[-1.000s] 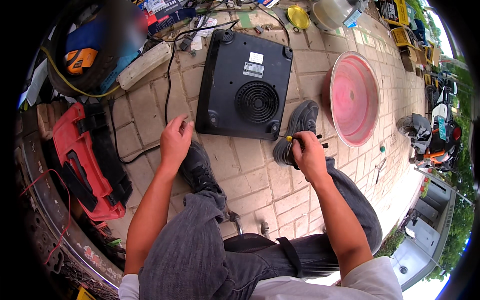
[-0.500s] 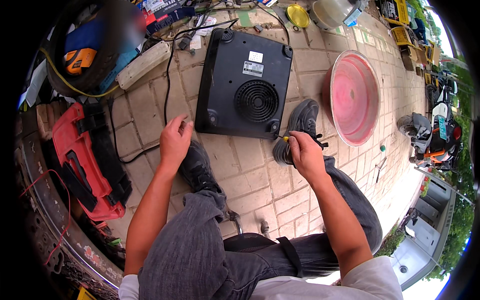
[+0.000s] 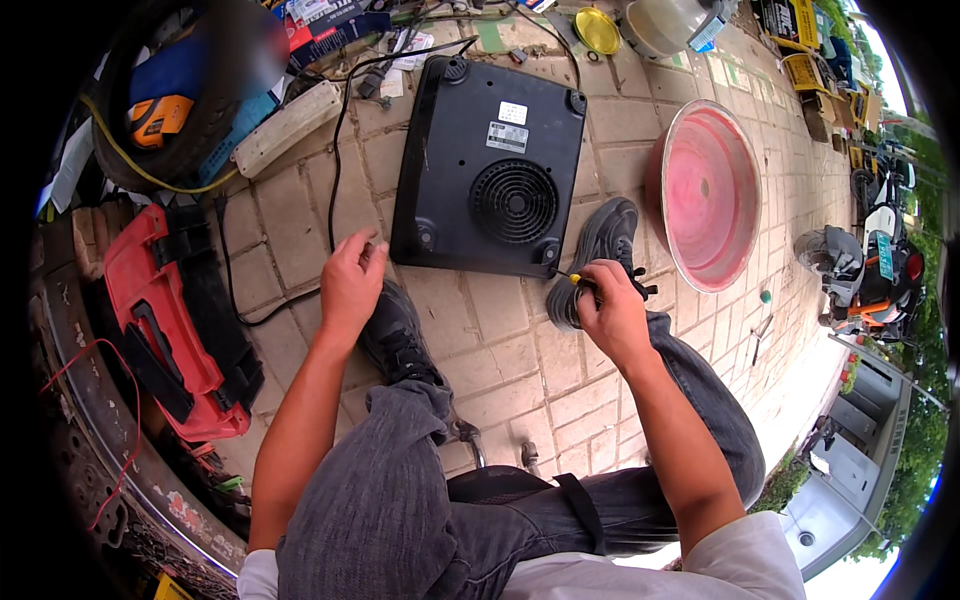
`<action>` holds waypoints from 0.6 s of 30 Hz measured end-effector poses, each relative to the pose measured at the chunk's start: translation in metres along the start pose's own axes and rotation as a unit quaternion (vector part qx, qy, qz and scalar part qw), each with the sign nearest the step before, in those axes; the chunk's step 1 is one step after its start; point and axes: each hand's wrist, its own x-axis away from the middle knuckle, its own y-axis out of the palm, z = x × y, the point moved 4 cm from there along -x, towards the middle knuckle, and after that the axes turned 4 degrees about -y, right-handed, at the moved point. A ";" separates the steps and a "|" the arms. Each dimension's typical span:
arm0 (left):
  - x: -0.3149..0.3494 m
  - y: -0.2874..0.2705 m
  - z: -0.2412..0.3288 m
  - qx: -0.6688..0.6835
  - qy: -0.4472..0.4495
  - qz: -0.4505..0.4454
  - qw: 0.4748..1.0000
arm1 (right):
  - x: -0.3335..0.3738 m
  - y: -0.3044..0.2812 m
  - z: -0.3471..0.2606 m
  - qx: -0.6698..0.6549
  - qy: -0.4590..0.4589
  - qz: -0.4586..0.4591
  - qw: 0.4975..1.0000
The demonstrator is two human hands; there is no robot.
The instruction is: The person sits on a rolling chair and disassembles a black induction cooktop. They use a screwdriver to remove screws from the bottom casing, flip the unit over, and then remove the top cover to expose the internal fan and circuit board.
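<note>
A black flat appliance (image 3: 490, 165) lies upside down on the paved ground, its round fan grille facing up. My right hand (image 3: 612, 308) grips a screwdriver (image 3: 577, 281) with a yellow and black handle, its tip at the appliance's near right corner. My left hand (image 3: 350, 280) rests by the near left corner, fingers pinched together; whether a small part is between them cannot be made out. My two black shoes (image 3: 600, 255) are on the ground just below the appliance.
A round red metal pan (image 3: 705, 195) stands to the right. A red tool bag (image 3: 165, 320) lies at the left, a tyre holding tools (image 3: 175, 95) at the upper left. A black cord (image 3: 335, 130) runs from the appliance. A yellow lid (image 3: 597, 28) and a motorbike (image 3: 880, 260) are farther off.
My right hand with the screwdriver has turned slightly at the appliance's corner. My left hand stays by the left corner.
</note>
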 end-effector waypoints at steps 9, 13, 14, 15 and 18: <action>0.000 0.001 0.004 0.001 -0.002 -0.010 1.000 | -0.003 -0.018 -0.008 -0.029 0.017 0.028 0.999; 0.002 0.004 0.022 0.046 0.022 -0.111 0.993 | -0.011 -0.036 -0.032 -0.055 0.032 0.030 0.998; 0.004 0.005 0.029 0.063 0.032 -0.153 0.986 | -0.014 -0.039 -0.041 -0.063 0.024 0.033 0.997; 0.006 0.010 0.032 0.087 0.024 -0.210 0.973 | -0.018 -0.041 -0.052 -0.073 0.014 0.036 0.997; 0.012 0.026 0.047 0.136 0.040 -0.309 0.940 | -0.025 -0.040 -0.075 -0.140 0.008 0.035 0.990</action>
